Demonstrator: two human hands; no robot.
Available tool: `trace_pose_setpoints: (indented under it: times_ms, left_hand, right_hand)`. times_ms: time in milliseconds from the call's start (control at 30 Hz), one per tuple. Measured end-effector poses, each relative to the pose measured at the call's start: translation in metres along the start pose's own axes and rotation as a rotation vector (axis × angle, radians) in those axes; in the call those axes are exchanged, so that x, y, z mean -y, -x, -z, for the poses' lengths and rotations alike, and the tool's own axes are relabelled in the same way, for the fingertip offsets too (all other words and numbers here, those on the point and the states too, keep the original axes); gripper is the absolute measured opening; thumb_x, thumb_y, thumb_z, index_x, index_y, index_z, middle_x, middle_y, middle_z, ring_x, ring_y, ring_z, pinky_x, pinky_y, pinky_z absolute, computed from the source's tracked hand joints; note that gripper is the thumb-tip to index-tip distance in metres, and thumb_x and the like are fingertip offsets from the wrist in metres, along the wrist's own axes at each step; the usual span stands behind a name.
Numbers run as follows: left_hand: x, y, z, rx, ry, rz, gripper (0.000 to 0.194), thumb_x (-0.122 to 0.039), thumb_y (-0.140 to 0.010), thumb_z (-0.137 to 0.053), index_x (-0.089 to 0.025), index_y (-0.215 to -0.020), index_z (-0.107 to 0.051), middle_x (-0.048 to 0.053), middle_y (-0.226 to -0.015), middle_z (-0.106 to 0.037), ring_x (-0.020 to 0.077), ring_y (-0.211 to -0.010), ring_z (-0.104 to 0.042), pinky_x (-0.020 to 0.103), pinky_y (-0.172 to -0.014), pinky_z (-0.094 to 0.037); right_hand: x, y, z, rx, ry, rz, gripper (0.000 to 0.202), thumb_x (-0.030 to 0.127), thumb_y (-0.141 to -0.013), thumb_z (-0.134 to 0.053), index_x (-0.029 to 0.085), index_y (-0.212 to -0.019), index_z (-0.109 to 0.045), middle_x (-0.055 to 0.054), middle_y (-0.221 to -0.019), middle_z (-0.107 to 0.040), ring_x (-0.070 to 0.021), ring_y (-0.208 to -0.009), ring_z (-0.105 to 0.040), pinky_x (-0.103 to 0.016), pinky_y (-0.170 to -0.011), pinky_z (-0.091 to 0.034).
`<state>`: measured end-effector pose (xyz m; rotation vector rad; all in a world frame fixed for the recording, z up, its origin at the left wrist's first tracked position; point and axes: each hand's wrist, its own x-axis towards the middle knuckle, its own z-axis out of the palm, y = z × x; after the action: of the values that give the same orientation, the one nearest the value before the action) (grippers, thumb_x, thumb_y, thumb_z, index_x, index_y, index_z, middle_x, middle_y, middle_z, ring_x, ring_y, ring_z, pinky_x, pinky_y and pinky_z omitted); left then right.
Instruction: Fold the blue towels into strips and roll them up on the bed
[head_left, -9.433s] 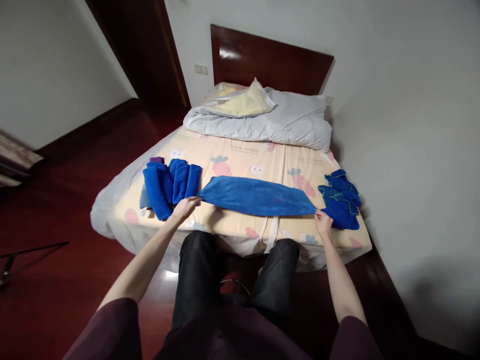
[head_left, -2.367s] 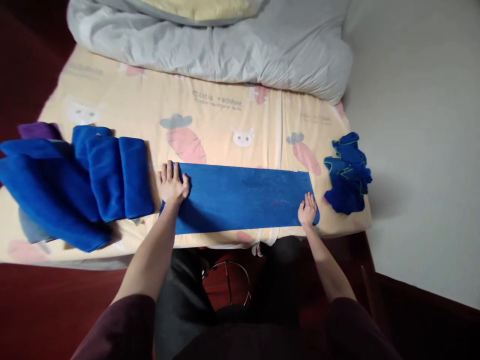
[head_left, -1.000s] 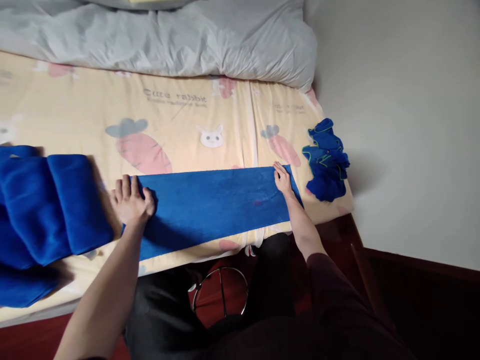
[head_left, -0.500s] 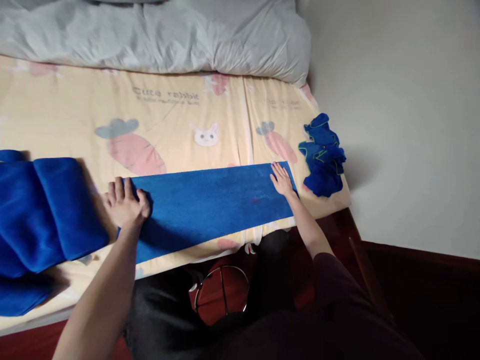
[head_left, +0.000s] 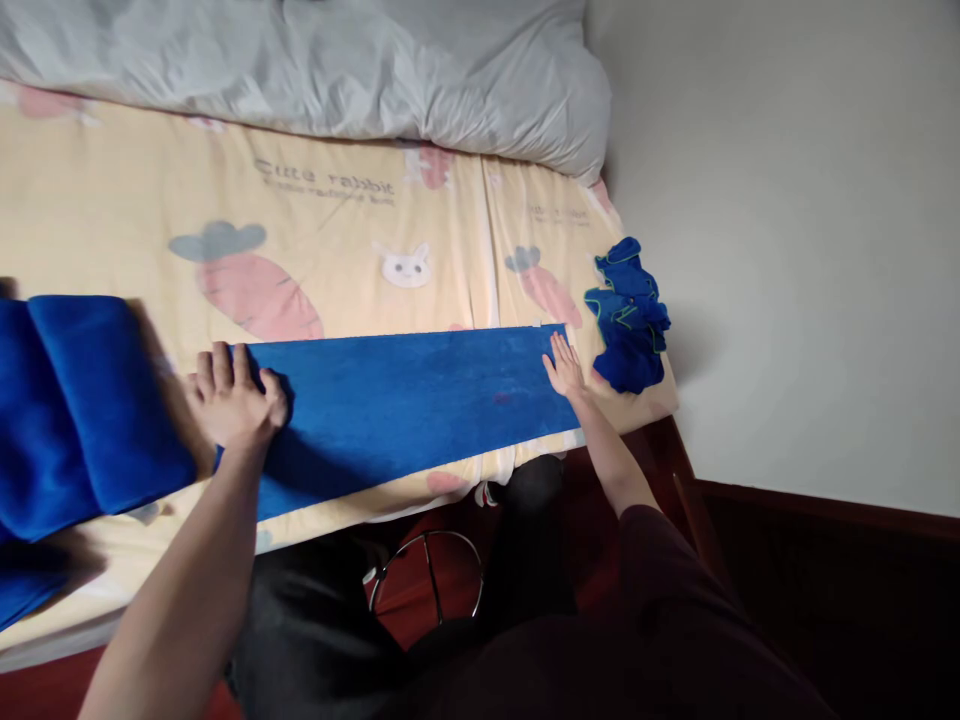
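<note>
A long blue cloth (head_left: 405, 405) lies flat along the near side of the bed, smooth, with a small reddish stain toward its right part. On its left end rests my left hand (head_left: 238, 398), fingers bent over the cloth's edge area and thumb apart; what lies under the palm is hidden. My right hand (head_left: 564, 368) is laid flat on the right end, fingers stretched out. Folded blue cloths (head_left: 112, 410) sit on the bed just left of my left hand. Beyond my right hand is a crumpled heap of blue cloths with green edging (head_left: 630, 320).
A yellow bed sheet (head_left: 360, 250) with carrot and rabbit prints covers the bed. Grey bedding (head_left: 450, 80) runs along the back. A pale wall (head_left: 787, 250) stands at the right. Below the bed's edge, a round metal frame (head_left: 427, 570) shows between my legs.
The view has shifted slightly, so everything sits a little further left. My right hand has slid slightly toward me along the cloth's right end. My left hand stays on the left end.
</note>
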<state>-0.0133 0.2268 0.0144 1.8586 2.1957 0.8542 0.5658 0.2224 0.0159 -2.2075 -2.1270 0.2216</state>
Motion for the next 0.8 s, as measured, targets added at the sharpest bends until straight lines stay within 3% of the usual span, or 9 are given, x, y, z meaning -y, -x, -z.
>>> trace_pose_setpoints:
  times_ms: [133,300,400,700,800]
  left_hand:
    - [0.000,0.000,0.000,0.024,-0.007,0.018,0.064,-0.040,-0.105,-0.039,-0.006,-0.160,-0.043,0.018,-0.170,-0.036,0.0323,-0.160,-0.025,0.057,-0.129,-0.015]
    - [0.008,-0.001,-0.005,0.010,0.001,0.001,0.064,-0.040,-0.105,-0.043,-0.009,-0.161,-0.041,0.016,-0.171,-0.034,0.0317,-0.161,-0.023,0.058,-0.129,-0.013]
    - [0.013,-0.001,-0.008,0.028,-0.019,0.013,0.063,-0.039,-0.105,-0.044,-0.009,-0.162,-0.040,0.017,-0.171,-0.033,0.0327,-0.160,-0.023,0.059,-0.129,-0.011]
    - [0.014,-0.008,-0.011,0.106,-0.148,0.032,0.063,-0.036,-0.108,-0.038,-0.006,-0.164,-0.035,0.020,-0.172,-0.028,0.0335,-0.162,-0.020,0.059,-0.130,-0.012]
    - [0.002,0.009,-0.002,0.126,-0.197,0.010,0.066,-0.038,-0.109,-0.030,-0.002,-0.164,-0.033,0.024,-0.172,-0.024,0.0369,-0.163,-0.017,0.061,-0.131,-0.010]
  right_hand:
    - [0.004,0.011,0.006,0.016,0.022,-0.014,0.067,0.044,-0.112,-0.023,0.010,-0.170,-0.022,-0.013,-0.176,-0.020,-0.0236,-0.165,-0.017,-0.051,-0.135,-0.012]
    - [-0.002,0.080,-0.007,-0.032,0.027,0.075,0.066,0.044,-0.112,-0.024,0.013,-0.171,-0.021,-0.010,-0.176,-0.022,-0.0213,-0.165,-0.018,-0.048,-0.136,-0.013]
    - [-0.014,0.101,-0.013,-0.064,0.013,0.038,0.066,0.043,-0.112,-0.023,0.014,-0.171,-0.021,-0.009,-0.176,-0.024,-0.0212,-0.165,-0.019,-0.048,-0.135,-0.015]
    - [-0.019,0.093,-0.020,-0.075,0.005,0.017,0.068,0.044,-0.111,-0.022,0.012,-0.171,-0.020,-0.009,-0.177,-0.021,-0.0207,-0.165,-0.017,-0.047,-0.136,-0.012]
    - [-0.015,0.090,-0.019,-0.051,0.015,-0.001,0.069,0.045,-0.110,-0.022,0.011,-0.170,-0.021,-0.009,-0.177,-0.021,-0.0205,-0.165,-0.018,-0.046,-0.136,-0.010]
